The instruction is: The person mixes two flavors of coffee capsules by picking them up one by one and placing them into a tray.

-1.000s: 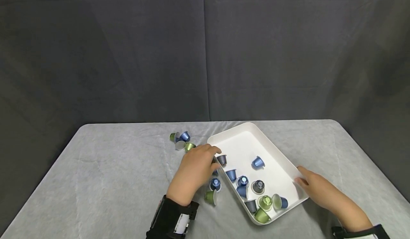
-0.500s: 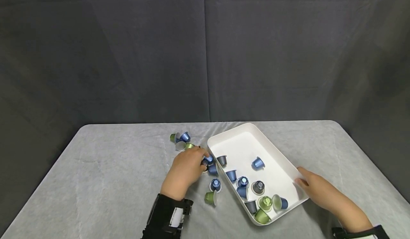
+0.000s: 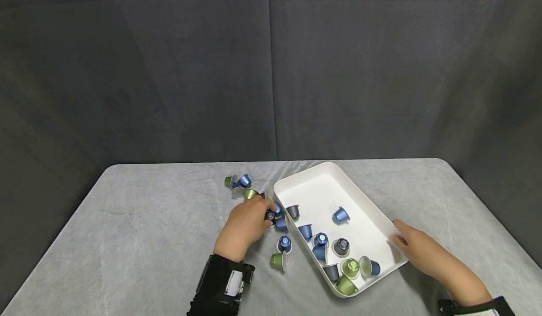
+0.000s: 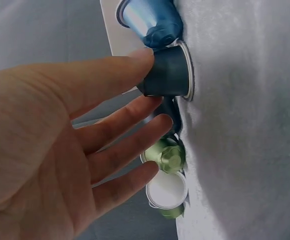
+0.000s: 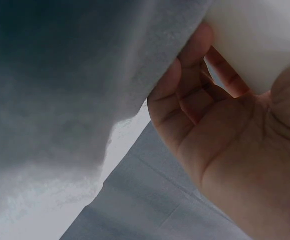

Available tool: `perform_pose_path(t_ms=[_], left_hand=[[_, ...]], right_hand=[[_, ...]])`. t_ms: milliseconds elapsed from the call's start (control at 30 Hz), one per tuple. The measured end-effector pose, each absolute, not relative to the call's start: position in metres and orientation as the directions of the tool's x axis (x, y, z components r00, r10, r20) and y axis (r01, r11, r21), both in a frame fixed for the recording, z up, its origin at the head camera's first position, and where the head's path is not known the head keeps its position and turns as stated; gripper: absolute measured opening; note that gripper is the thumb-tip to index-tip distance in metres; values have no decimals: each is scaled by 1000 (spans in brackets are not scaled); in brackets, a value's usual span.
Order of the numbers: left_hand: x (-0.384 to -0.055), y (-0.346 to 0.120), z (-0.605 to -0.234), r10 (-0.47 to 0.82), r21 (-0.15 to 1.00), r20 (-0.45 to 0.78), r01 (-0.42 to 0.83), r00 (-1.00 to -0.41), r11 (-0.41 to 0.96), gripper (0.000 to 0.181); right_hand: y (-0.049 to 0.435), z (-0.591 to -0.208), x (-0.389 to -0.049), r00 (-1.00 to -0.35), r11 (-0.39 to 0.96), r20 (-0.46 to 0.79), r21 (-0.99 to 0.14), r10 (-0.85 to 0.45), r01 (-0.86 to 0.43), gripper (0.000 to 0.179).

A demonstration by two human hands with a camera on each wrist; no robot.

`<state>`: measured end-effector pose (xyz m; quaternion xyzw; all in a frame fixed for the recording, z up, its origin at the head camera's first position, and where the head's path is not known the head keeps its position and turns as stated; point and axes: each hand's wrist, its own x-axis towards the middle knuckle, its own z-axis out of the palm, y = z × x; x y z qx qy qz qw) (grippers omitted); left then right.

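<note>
In the head view my left hand [image 3: 245, 222] is down on the table just left of the white tray [image 3: 322, 184]. Its thumb and index finger pinch a dark coffee capsule [image 4: 169, 72], seen close up in the left wrist view; the other fingers spread away from it. Blue capsules [image 3: 281, 224] lie right beside those fingertips, against the tray's side. My right hand [image 3: 417, 248] grips the tray's right edge, thumb over the rim and fingers underneath. Inside the tray are several blue, dark and green capsules, most of them toward its near end.
A small cluster of green and blue capsules [image 3: 244, 180] lies beyond my left hand. Nearer me, a blue capsule [image 3: 284, 244] stands close to a green one [image 3: 279, 261] lying on its side. Grey cloth [image 3: 148, 240] covers the table.
My left hand has drawn back leftward from the tray's left rim to the capsules on the table, where it now pinches a dark one. The right hand and the tray have stayed put.
</note>
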<state>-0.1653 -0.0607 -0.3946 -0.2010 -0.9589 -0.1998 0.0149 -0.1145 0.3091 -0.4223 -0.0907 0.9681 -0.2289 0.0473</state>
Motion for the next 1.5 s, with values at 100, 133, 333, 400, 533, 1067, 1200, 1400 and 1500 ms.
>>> perform_pose_path(t_ms=[100, 133, 333, 400, 533, 1067, 1200, 1400, 1500], left_hand=[[-165, -61, -396, 377, 383, 109, 389, -920, 838, 25], [-165, -60, -396, 376, 385, 108, 387, -920, 838, 25], [-166, -60, -399, 368, 410, 85, 369, -926, 834, 25], [-166, -60, -401, 366, 414, 80, 365, -927, 834, 25], [-167, -59, -403, 366, 411, 74, 362, -928, 837, 27], [-168, -60, -403, 355, 386, 92, 362, -930, 848, 31], [-168, -60, -404, 356, 374, 104, 368, -929, 851, 30], [-168, -60, -399, 349, 335, 150, 380, -925, 862, 28], [-167, -60, -395, 345, 325, 169, 382, -923, 865, 27]], right_hand=[[309, -422, -115, -980, 878, -51, -455, -194, -150, 14], [309, -423, -115, -980, 878, -52, -455, -194, -149, 15], [309, -424, -115, -979, 879, -50, -452, -196, -152, 15], [309, -423, -115, -979, 880, -51, -450, -196, -152, 15], [310, -422, -115, -979, 881, -59, -448, -195, -149, 15], [309, -424, -116, -980, 886, -62, -442, -189, -143, 13], [309, -424, -116, -980, 884, -65, -445, -188, -140, 14], [309, -424, -116, -981, 884, -53, -443, -189, -147, 15], [309, -425, -115, -980, 885, -42, -438, -194, -156, 14]])
